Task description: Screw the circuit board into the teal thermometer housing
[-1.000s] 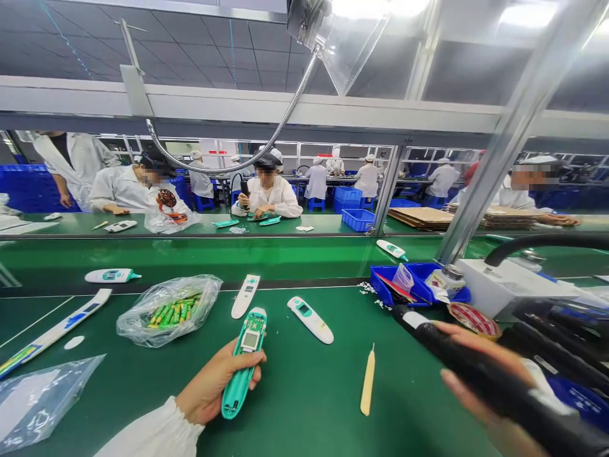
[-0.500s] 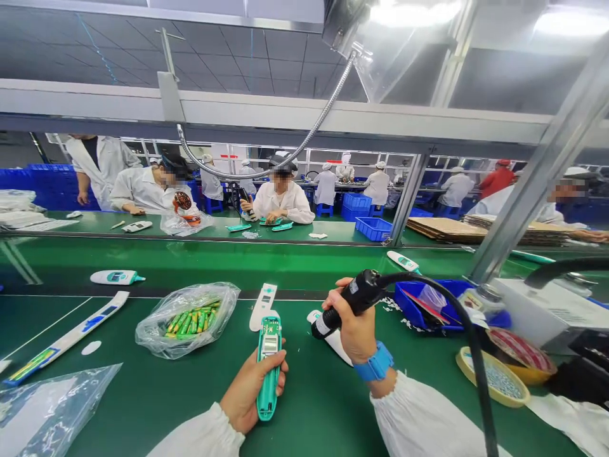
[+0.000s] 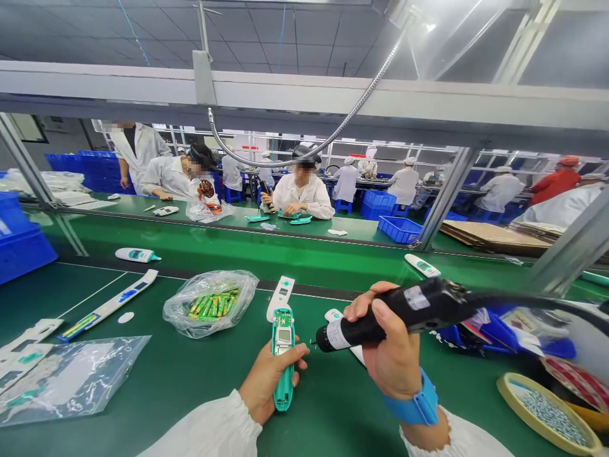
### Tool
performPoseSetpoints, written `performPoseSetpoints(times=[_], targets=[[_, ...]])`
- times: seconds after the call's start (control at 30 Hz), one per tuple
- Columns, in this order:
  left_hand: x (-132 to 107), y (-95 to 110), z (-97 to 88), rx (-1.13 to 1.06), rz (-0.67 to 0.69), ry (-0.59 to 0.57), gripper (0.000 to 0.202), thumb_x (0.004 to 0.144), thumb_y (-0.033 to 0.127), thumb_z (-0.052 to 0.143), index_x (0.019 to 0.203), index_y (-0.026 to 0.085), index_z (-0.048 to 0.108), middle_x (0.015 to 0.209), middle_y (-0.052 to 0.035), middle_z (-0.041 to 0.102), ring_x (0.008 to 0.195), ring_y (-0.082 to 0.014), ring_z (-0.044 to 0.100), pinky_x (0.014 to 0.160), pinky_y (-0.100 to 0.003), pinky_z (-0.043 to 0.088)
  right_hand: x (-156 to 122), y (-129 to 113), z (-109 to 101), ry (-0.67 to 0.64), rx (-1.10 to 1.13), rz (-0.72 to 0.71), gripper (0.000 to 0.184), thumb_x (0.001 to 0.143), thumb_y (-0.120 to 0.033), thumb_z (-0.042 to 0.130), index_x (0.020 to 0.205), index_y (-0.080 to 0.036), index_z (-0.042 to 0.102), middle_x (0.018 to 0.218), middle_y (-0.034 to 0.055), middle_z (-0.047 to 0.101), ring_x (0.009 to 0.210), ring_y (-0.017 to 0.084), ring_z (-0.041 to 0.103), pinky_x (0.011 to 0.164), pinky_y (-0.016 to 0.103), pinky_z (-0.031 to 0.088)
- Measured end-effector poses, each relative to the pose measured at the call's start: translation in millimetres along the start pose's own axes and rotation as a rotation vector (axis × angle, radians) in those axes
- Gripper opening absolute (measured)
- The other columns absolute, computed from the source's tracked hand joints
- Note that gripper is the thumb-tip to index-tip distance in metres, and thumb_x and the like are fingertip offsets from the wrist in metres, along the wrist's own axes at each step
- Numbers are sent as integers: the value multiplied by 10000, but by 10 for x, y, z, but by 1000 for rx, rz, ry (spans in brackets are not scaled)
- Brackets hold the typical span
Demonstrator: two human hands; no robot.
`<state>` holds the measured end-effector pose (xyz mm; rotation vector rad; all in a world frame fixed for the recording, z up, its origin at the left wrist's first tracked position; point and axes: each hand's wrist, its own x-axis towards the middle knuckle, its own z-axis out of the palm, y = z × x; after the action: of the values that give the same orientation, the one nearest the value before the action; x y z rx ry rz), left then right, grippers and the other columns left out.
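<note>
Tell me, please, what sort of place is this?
Probably an electronics assembly factory: white-coated workers along green assembly lines, an electric screwdriver, and the circuit board in an opened handheld device.

left bare hand (image 3: pixel 272 383) | right bare hand (image 3: pixel 391 348) | white cotton-like left sleeve (image 3: pixel 214 431): loose, gathered ruffled cuff | white cotton-like right sleeve (image 3: pixel 457 441): matching gathered cuff | bright blue fabric wrist strap (image 3: pixel 412 398): wide band, right wrist
</note>
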<state>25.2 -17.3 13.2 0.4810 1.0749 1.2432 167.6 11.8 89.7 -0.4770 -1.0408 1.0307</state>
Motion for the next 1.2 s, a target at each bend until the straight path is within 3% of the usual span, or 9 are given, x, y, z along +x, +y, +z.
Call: performPoseSetpoints(times=[0.17, 0.33, 0.63, 1.2], targets=[[-21, 17, 26, -27, 24, -38, 405, 585, 256, 781, 864, 110, 527, 645, -31, 609, 500, -82, 509, 352, -137, 370, -102, -132, 80, -65, 33, 0, 181, 738, -320, 585, 871, -235, 497, 548, -52, 537, 525, 124, 512, 539, 285, 452], [-38, 27, 28, -50, 11, -58, 444, 567, 208, 780, 908, 106, 515, 543, 11, 562, 422, -66, 444, 336, -138, 360, -128, -144, 81, -92, 37, 4, 177, 751, -311, 573, 893, -239, 493, 563, -47, 540, 531, 127, 511, 543, 292, 452], [-47, 40, 35, -121, -41, -23, 287, 686, 72, 647, 932, 106, 501, 557, -13, 567, 445, -76, 475, 331, -125, 345, -141, -142, 103, -105, 73, -1, 166, 752, -307, 572, 884, -238, 499, 566, -50, 540, 528, 117, 511, 533, 274, 457], [-49, 36, 59, -173, -96, 6, 118, 752, 32, 585, 841, 93, 538, 559, -18, 543, 459, -71, 484, 339, -123, 344, -157, -138, 82, -178, 52, -72, 179, 767, -315, 569, 912, -241, 493, 598, -46, 549, 546, 127, 523, 538, 290, 461]])
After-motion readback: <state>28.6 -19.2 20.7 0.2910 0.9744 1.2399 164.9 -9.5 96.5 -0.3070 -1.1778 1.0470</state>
